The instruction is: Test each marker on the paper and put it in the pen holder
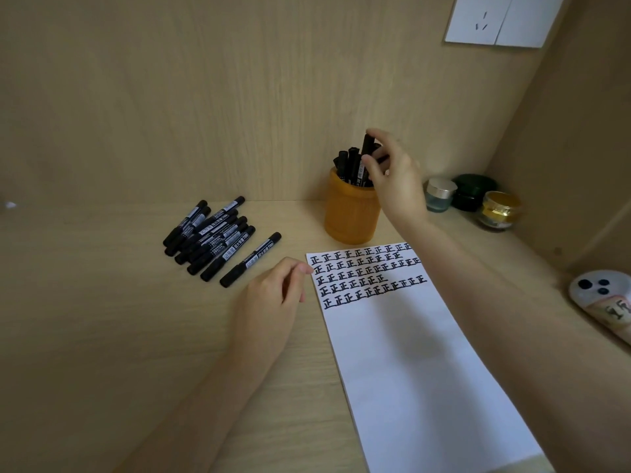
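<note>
The right hand (pixel 397 180) pinched a black marker (pixel 367 145) between thumb and fingertips, upright over the orange pen holder (pixel 350 213) — its lower end down among the markers already standing there. The left hand (pixel 273 295) lay loosely curled and empty on the desk (pixel 102 319), fingertips touching the paper's (pixel 409 363) edge — the untested markers (pixel 211 233) lay just beyond it.

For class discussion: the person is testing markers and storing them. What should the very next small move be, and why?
Probably let go: the right hand holds a marker upright with its lower end among those already in the holder. The left hand rests empty by the paper, near the untested pile.
</note>
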### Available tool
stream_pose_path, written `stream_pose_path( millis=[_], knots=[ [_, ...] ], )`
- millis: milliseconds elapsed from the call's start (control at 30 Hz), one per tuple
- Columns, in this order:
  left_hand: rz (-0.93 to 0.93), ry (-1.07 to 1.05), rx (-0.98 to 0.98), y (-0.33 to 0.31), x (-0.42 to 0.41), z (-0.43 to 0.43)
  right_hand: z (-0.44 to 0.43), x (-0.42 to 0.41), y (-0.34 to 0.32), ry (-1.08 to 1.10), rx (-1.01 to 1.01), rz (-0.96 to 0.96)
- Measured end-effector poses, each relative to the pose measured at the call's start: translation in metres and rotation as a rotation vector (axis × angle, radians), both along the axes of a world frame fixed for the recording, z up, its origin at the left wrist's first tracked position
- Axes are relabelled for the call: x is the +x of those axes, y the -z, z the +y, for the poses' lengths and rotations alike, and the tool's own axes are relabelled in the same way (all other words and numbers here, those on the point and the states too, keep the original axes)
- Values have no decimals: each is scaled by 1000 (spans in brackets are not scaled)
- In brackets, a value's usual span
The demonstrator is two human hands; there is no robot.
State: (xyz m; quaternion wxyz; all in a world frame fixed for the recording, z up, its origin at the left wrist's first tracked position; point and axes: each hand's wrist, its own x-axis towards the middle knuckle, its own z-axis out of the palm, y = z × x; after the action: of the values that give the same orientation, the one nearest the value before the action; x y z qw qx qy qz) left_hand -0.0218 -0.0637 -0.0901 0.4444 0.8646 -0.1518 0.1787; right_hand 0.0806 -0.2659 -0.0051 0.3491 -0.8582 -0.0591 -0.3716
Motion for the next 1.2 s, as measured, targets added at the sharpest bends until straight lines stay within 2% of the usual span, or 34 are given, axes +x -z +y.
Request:
stream_pose_path(
  millis=[167,300,500,600,700,767,933,1100,1200],
  knots=[
    [-38,-41,13,0,4,0,0,2,0,-10,-105,51],
    [-36,-49,9,2,5,2,-1,8,-6,-17,-91,136],
    [-33,-65,-1,2,7,3,2,5,9,-29,-171,159],
    [-50,-82,-2,3,8,4,1,2,18,-19,-130,144],
    [-75,-148,48,7,15,8,-1,-1,22,10,-233,155],
    [-82,-210,117,9,19,11,-3,-7,24,39,-269,119],
    [-47,-294,254,11,25,21,0,-33,38,48,-200,-18],
    [107,-345,349,14,27,24,1,-63,59,-80,-223,-20],
    [105,-333,367,17,27,23,0,-79,65,-126,-189,-58]
  ],
)
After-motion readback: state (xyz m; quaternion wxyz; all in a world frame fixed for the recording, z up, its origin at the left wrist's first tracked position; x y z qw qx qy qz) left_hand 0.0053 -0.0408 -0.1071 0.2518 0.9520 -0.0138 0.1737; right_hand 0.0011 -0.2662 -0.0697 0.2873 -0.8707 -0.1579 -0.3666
